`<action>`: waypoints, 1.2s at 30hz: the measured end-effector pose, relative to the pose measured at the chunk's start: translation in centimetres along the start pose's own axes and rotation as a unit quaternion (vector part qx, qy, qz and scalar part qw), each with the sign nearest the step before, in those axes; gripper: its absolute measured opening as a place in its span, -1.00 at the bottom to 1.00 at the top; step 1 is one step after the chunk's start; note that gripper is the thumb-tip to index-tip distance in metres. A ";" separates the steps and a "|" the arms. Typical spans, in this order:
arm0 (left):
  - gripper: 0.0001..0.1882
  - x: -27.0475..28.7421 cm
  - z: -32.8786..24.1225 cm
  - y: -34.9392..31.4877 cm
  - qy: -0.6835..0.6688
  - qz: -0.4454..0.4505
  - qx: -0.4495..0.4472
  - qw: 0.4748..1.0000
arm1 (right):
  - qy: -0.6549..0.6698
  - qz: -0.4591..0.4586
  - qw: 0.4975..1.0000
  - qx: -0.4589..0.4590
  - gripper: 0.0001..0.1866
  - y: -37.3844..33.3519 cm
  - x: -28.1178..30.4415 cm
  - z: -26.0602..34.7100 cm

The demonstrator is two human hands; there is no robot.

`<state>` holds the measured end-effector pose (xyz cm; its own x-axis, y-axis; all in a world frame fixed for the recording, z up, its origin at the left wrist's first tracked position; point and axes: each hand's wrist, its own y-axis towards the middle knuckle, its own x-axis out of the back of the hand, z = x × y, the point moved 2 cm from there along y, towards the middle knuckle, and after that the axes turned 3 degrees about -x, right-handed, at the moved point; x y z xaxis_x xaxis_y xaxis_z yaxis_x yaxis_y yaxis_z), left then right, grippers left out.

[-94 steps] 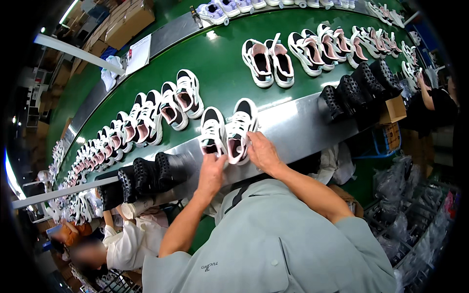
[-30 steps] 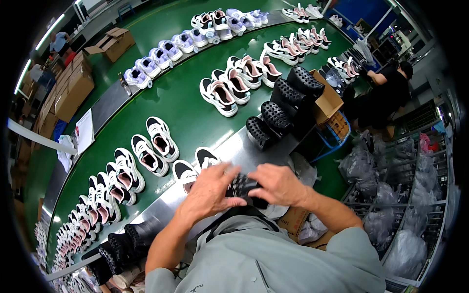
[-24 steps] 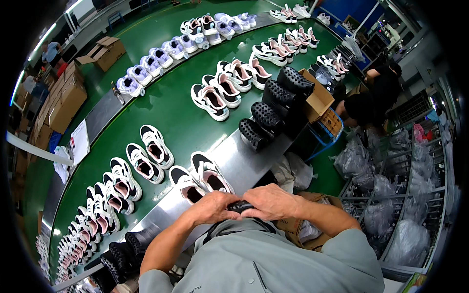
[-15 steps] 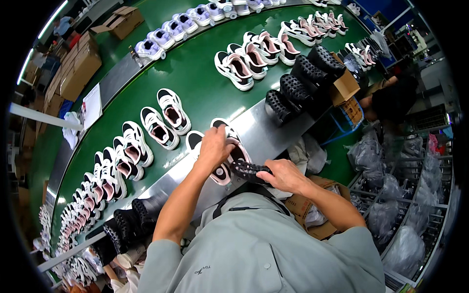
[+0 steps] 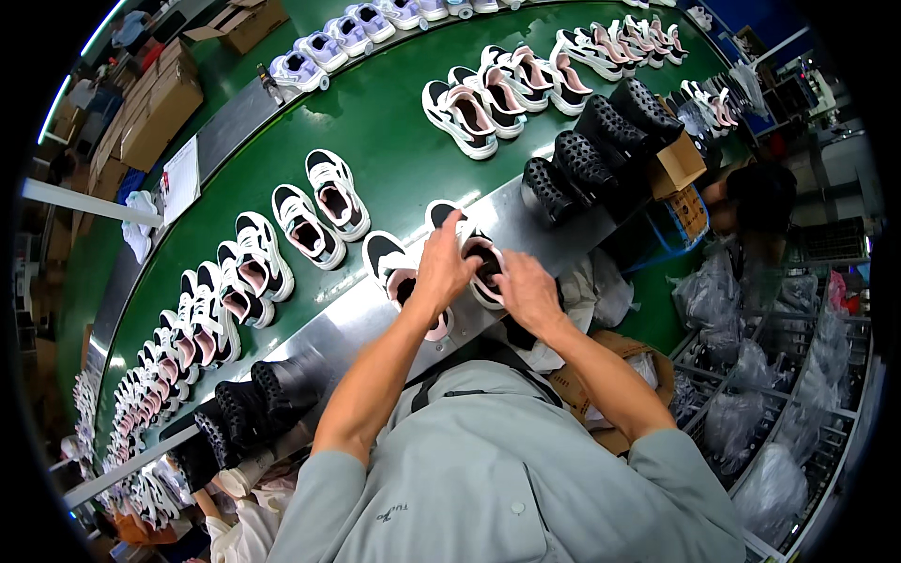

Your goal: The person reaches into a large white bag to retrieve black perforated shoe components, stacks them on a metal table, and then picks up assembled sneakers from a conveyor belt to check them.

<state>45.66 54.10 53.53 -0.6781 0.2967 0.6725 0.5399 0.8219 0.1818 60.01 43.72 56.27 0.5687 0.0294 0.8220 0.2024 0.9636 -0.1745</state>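
Note:
A black-and-white sneaker with pink lining (image 5: pixel 487 292) stands on the metal ledge in front of me, its toe pointing away. My left hand (image 5: pixel 445 266) grips its left side, thumb at the opening. My right hand (image 5: pixel 527 287) has its fingers closed on the heel collar from the right. Something dark shows inside the opening; I cannot make out what it is. Close on the left stands a matching sneaker (image 5: pixel 383 251), partly covered by my left hand and forearm.
Similar sneakers (image 5: pixel 308 228) line the green conveyor (image 5: pixel 394 174). Black perforated shoe-shaped pieces (image 5: pixel 584 167) stand on the metal ledge (image 5: pixel 511 220) at right; others (image 5: pixel 282 392) sit at left. At right are a cardboard box (image 5: pixel 678 164) and a rack with plastic bags (image 5: pixel 779 479). Another person (image 5: pixel 762 195) bends there.
The black perforated piece that my right hand held at the sneaker's heel no longer shows in it. That hand has moved up to the collar; my left hand has shifted slightly right.

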 end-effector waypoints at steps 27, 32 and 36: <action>-0.45 1.2 5.3 -11.0 -0.010 -0.140 0.282 0.949 | -0.075 0.066 0.995 0.023 -0.60 5.9 -6.5 -0.3; -0.47 4.3 2.4 -12.5 -0.049 -0.169 0.319 0.931 | -0.090 0.098 0.991 -0.004 -0.32 4.6 -1.1 -1.4; -0.79 13.5 -1.4 -19.5 0.249 -0.279 0.227 0.899 | -0.014 0.090 0.995 0.032 -0.55 1.9 1.4 0.0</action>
<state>26.67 41.47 60.06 -0.4125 -0.3841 0.8260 -0.1505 0.9230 0.3541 61.19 45.59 57.11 0.5690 0.2087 0.7954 0.0481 0.9571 -0.2856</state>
